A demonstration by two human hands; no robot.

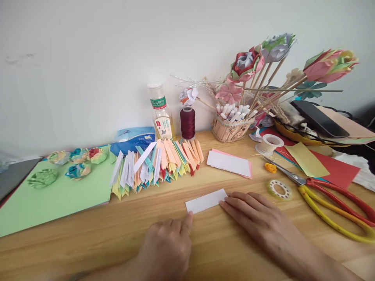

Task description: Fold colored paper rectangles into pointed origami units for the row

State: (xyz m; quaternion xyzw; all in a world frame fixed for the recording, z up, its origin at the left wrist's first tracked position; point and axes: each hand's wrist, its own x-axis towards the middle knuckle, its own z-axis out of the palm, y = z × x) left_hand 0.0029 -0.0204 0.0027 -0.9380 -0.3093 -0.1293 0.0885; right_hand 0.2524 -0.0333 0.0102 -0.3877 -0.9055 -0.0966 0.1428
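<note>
A folded white paper strip (206, 201) lies on the wooden table in front of me. My left hand (168, 244) is mostly curled, with one finger stretched out to touch the strip's near left corner. Nothing shows in its curled fingers. My right hand (260, 218) lies flat, fingers extended, with its fingertips on the strip's right end. Just beyond is a small stack of white and pink paper rectangles (230, 163). Many folded coloured paper pieces (158, 164) stand in rows behind and to the left.
Large scissors (310, 183), a tape roll (279, 189) and a thread spool (268, 144) lie right. Green sheets (73, 195) carry paper flowers (42, 178) at left. At the back stand a bottle (162, 113), a maroon thread cone (187, 123) and a basket (230, 130).
</note>
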